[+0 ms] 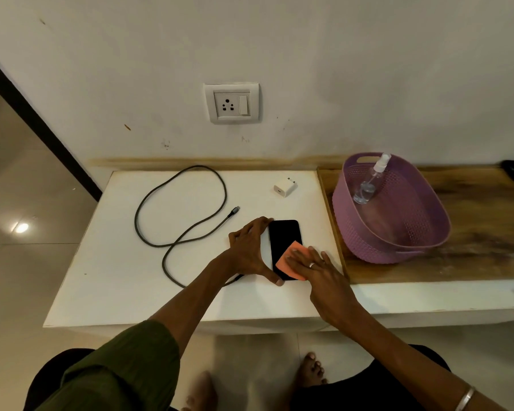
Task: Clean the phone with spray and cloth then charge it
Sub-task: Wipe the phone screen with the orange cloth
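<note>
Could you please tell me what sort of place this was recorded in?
Most likely a room in a home: a low white table stands against a scuffed painted wall with a wall socket, the floor is glossy tile, and a purple plastic basket sits on a wooden ledge.

phone (284, 238) lower end under cloth (288, 264), cable (178, 203) end behind forearm (202, 280)

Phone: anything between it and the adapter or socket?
Nothing visible. Bare table separates phone and adapter; the socket on the wall holds no plug. The cable lies to the left, off that path. The left hand holds the phone; the right hand presses the cloth on it.
</note>
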Motion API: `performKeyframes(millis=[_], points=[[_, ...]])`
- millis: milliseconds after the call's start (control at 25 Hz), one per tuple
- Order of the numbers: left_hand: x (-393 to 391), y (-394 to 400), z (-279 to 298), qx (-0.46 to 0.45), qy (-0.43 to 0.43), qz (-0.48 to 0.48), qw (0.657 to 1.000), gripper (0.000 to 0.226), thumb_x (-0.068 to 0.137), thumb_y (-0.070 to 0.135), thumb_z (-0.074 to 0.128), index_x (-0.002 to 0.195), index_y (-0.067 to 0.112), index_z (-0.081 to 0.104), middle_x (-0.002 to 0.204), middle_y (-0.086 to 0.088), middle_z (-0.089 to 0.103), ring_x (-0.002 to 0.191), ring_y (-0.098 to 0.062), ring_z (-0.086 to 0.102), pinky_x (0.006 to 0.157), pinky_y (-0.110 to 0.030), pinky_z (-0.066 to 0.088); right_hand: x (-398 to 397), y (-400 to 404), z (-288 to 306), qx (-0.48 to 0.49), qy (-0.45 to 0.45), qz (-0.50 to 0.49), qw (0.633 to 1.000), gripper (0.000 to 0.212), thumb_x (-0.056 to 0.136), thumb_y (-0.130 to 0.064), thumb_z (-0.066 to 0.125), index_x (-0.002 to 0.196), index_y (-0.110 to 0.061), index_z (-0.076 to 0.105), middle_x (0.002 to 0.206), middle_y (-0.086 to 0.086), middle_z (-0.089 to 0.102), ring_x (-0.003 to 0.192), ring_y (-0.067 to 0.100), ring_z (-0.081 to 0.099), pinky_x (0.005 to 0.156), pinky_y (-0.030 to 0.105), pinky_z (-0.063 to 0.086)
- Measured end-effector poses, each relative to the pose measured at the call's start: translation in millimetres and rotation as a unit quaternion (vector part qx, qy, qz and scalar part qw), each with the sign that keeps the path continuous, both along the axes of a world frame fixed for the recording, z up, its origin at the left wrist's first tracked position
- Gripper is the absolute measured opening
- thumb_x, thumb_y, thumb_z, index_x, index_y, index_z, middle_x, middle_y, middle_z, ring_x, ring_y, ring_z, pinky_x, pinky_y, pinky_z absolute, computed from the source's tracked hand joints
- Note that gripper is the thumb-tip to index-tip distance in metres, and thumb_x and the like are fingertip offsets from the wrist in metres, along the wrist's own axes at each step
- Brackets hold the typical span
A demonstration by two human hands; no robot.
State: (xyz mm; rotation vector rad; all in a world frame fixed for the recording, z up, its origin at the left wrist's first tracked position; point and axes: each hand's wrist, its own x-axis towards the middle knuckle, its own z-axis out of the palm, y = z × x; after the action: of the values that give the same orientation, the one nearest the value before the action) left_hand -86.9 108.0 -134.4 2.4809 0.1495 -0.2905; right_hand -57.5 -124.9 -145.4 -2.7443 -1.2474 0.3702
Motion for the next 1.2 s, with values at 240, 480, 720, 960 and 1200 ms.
performKeyframes(millis=[240, 480, 720, 960, 1200], points=[[-0.6, 0.2, -0.9, 0.004, 0.001, 0.002, 1.000, 0.150, 0.034, 0.076, 0.084, 0.153, 0.032, 0.004, 0.161, 0.007, 0.014, 0.149, -0.020, 0.016, 0.117, -0.042, 0.011, -26.7, 13.1, -2.9, 0.062, 0.051, -0.118, 0.990, 0.072, 0.098, -0.006, 0.045, 0.151, -0.024, 0.001, 0.160, 0.000, -0.012, 0.150, 0.023, -0.010, 0.121, 0.031, -0.001], [2.1, 1.0, -1.4, 0.009, 0.007, -0.010, 1.000, 0.147, 0.039, 0.063, 0.091, 0.154, 0.028, 0.006, 0.160, 0.005, 0.015, 0.150, -0.019, 0.013, 0.117, -0.043, 0.009, -39.9, 15.1, -2.7, 0.147, 0.119, 0.012, 0.982, 0.079, 0.095, -0.002, 0.043, 0.144, -0.033, -0.011, 0.153, -0.024, -0.016, 0.148, 0.003, -0.001, 0.119, 0.025, -0.008], [2.6, 1.6, -0.1, 0.014, 0.013, -0.012, 1.000, 0.147, 0.043, 0.064, 0.090, 0.155, 0.028, 0.003, 0.162, 0.005, 0.010, 0.151, -0.019, 0.009, 0.120, -0.045, 0.008, -28.2, -13.8, -6.6, 0.111, 0.140, 0.053, 0.982, 0.086, 0.094, -0.003, 0.052, 0.143, -0.038, -0.009, 0.155, -0.023, -0.010, 0.150, 0.019, 0.003, 0.124, 0.040, -0.002], [1.0, 1.1, -0.3, 0.005, 0.012, -0.004, 1.000, 0.151, 0.033, 0.075, 0.085, 0.153, 0.032, 0.004, 0.162, 0.007, 0.013, 0.150, -0.020, 0.014, 0.120, -0.046, 0.011, -32.3, -30.4, -17.2, 0.053, 0.088, -0.030, 0.994, 0.087, 0.091, -0.002, 0.054, 0.141, -0.036, -0.009, 0.149, -0.014, -0.022, 0.146, 0.014, -0.012, 0.119, 0.028, -0.003], [0.6, 1.2, -1.5, 0.007, 0.010, -0.007, 1.000, 0.150, 0.034, 0.077, 0.083, 0.153, 0.033, 0.003, 0.162, 0.006, 0.012, 0.150, -0.020, 0.014, 0.117, -0.044, 0.012, -23.7, -7.2, -21.9, 0.068, 0.143, -0.167, 0.973, 0.071, 0.098, -0.006, 0.047, 0.150, -0.012, 0.000, 0.160, -0.006, -0.012, 0.150, 0.024, 0.004, 0.119, 0.023, 0.004]])
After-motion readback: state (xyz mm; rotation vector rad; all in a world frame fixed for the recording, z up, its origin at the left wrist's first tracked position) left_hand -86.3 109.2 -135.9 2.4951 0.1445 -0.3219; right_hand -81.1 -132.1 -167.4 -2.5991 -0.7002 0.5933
